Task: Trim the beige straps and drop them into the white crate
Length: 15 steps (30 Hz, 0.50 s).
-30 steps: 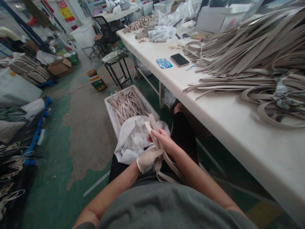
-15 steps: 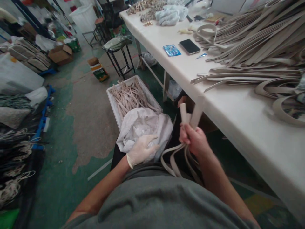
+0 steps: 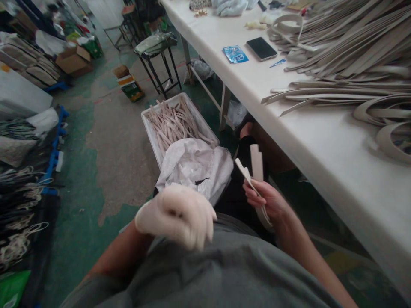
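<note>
My left hand point(image 3: 178, 216), in a pale glove, is raised in front of my grey shirt, near the lower edge of a white sack point(image 3: 192, 164). Its fingers are curled downward and smeared by motion, so what they hold, if anything, cannot be told. My bare right hand point(image 3: 265, 199) is closed round a few flat beige straps point(image 3: 256, 162), whose ends stick up above the fingers while the rest hangs below. Beyond the sack, many short beige strips point(image 3: 176, 124) lie in a white bin point(image 3: 147, 128).
On the white table point(image 3: 308, 141) at the right lie a large pile of long straps point(image 3: 353, 42), a dark phone point(image 3: 261, 48) and a blue packet point(image 3: 235, 54). A black-legged stool point(image 3: 157, 64) stands past the bin. Blue pallets point(image 3: 53, 158) are at the left.
My left hand has lifted off the sack and come back toward my body, its fingers curling. My right hand has turned slightly, and the straps in it are now grouped differently and hang less widely.
</note>
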{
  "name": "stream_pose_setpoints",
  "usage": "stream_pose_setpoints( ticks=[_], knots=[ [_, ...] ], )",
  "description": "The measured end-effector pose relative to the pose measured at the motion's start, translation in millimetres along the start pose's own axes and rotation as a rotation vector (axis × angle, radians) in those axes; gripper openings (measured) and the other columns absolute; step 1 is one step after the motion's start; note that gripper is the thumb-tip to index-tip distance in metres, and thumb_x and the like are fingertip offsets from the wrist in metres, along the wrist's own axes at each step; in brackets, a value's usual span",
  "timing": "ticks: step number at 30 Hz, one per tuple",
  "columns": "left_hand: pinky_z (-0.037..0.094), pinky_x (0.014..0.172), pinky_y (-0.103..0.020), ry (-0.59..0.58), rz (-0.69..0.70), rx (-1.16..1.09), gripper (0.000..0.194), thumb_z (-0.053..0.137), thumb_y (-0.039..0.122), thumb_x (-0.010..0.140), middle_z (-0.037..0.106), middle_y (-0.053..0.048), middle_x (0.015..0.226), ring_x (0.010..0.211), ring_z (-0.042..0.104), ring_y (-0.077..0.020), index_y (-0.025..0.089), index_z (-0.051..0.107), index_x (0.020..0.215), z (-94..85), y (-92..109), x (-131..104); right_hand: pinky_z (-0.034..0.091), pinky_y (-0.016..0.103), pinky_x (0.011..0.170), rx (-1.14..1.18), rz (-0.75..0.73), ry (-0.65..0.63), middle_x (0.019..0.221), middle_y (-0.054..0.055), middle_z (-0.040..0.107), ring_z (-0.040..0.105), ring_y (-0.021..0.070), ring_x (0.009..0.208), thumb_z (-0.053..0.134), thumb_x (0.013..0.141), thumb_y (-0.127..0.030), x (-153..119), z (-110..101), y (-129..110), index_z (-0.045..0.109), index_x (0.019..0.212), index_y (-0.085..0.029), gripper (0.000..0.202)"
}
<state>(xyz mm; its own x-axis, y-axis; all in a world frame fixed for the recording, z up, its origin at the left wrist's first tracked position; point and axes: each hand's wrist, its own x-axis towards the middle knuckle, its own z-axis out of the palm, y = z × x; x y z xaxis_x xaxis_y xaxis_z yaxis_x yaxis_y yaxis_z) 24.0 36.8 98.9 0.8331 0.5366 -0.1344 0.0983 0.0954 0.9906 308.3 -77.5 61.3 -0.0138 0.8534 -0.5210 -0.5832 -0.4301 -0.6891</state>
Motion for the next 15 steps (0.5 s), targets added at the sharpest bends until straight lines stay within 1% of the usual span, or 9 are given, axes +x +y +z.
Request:
stream_pose_setpoints(
  ticks=[1, 2, 4, 5, 6, 8, 10, 12, 15],
  knots=[
    [0.054, 0.07, -0.035, 0.151, -0.045, 0.013, 0.031, 0.078, 0.055, 0.067, 0.068, -0.007, 0.062, 0.067, 0.068, -0.0247, 0.024, 0.074, 0.063, -10.1, -8.1, 14.7, 0.021, 0.015, 0.032, 0.108, 0.026, -0.018, 0.057, -0.008, 0.037, 0.015, 0.0013, 0.039, 0.073, 0.077, -0.04, 9.6, 0.4, 11.6, 0.053, 0.071, -0.019, 0.03],
    [0.053, 0.07, -0.035, 0.239, -0.099, 0.085, 0.033, 0.078, 0.054, 0.068, 0.068, -0.007, 0.062, 0.066, 0.066, -0.0236, 0.022, 0.073, 0.061, -19.7, -18.0, 30.2, 0.023, 0.013, 0.032, 0.212, 0.047, -0.026, 0.059, -0.008, 0.037, 0.016, 0.0014, 0.04, 0.073, 0.077, -0.036, 17.8, -0.3, 21.8, 0.054, 0.074, -0.019, 0.026],
    [0.051, 0.073, -0.034, 0.321, -0.192, 0.313, 0.036, 0.073, 0.054, 0.072, 0.066, -0.005, 0.062, 0.065, 0.062, -0.0215, 0.02, 0.071, 0.061, -34.3, -44.5, 59.8, 0.027, 0.01, 0.033, 0.388, 0.087, -0.042, 0.062, -0.007, 0.041, 0.021, 0.0012, 0.04, 0.071, 0.08, -0.028, 30.4, -3.7, 36.9, 0.055, 0.078, -0.018, 0.019],
    [0.05, 0.077, -0.034, 0.372, -0.218, 0.449, 0.032, 0.075, 0.051, 0.07, 0.069, -0.006, 0.069, 0.071, 0.064, -0.0223, 0.019, 0.073, 0.068, -38.4, -60.3, 71.9, 0.029, 0.008, 0.034, 0.448, 0.107, -0.053, 0.063, -0.007, 0.043, 0.024, 0.001, 0.041, 0.07, 0.082, -0.025, 35.2, -5.8, 41.8, 0.055, 0.079, -0.018, 0.017],
    [0.049, 0.082, -0.034, 0.391, -0.248, 0.609, 0.031, 0.078, 0.049, 0.068, 0.072, -0.007, 0.079, 0.08, 0.065, -0.0242, 0.019, 0.075, 0.078, -40.4, -76.7, 81.7, 0.031, 0.008, 0.034, 0.488, 0.123, -0.067, 0.064, -0.006, 0.046, 0.027, 0.0008, 0.041, 0.068, 0.084, -0.023, 39.2, -7.8, 45.0, 0.054, 0.079, -0.017, 0.016],
    [0.046, 0.091, -0.036, 0.352, -0.336, 0.902, 0.036, 0.08, 0.043, 0.065, 0.074, -0.01, 0.099, 0.098, 0.064, -0.0285, 0.02, 0.076, 0.092, -40.0, -106.3, 93.7, 0.033, 0.006, 0.036, 0.518, 0.143, -0.099, 0.068, -0.004, 0.052, 0.033, 0.0003, 0.042, 0.066, 0.086, -0.02, 45.2, -11.0, 48.3, 0.055, 0.081, -0.017, 0.013],
    [0.045, 0.094, -0.037, 0.279, -0.431, 1.07, 0.027, 0.078, 0.035, 0.068, 0.074, -0.012, 0.102, 0.105, 0.064, -0.0311, 0.019, 0.077, 0.089, -38.7, -125.7, 97.3, 0.035, 0.007, 0.036, 0.508, 0.151, -0.125, 0.071, -0.002, 0.057, 0.037, 0.0004, 0.043, 0.066, 0.087, -0.019, 48.7, -12.8, 49.8, 0.056, 0.082, -0.016, 0.012],
    [0.046, 0.093, -0.038, 0.261, -0.478, 1.103, 0.014, 0.072, 0.03, 0.073, 0.075, -0.014, 0.096, 0.102, 0.066, -0.0317, 0.018, 0.077, 0.077, -41.4, -131.8, 94.7, 0.036, 0.007, 0.037, 0.484, 0.163, -0.133, 0.073, -0.001, 0.06, 0.04, 0.0007, 0.044, 0.068, 0.086, -0.019, 49.8, -13.5, 51.5, 0.058, 0.084, -0.016, 0.011],
    [0.046, 0.095, -0.037, 0.313, -0.445, 1.075, 0.024, 0.058, 0.031, 0.084, 0.076, -0.013, 0.098, 0.104, 0.066, -0.0293, 0.019, 0.078, 0.079, -55.7, -119.7, 81.9, 0.037, 0.008, 0.037, 0.462, 0.179, -0.122, 0.074, 0.001, 0.064, 0.041, 0.0003, 0.043, 0.071, 0.084, -0.019, 49.2, -12.7, 52.8, 0.061, 0.084, -0.014, 0.011]
  ],
)
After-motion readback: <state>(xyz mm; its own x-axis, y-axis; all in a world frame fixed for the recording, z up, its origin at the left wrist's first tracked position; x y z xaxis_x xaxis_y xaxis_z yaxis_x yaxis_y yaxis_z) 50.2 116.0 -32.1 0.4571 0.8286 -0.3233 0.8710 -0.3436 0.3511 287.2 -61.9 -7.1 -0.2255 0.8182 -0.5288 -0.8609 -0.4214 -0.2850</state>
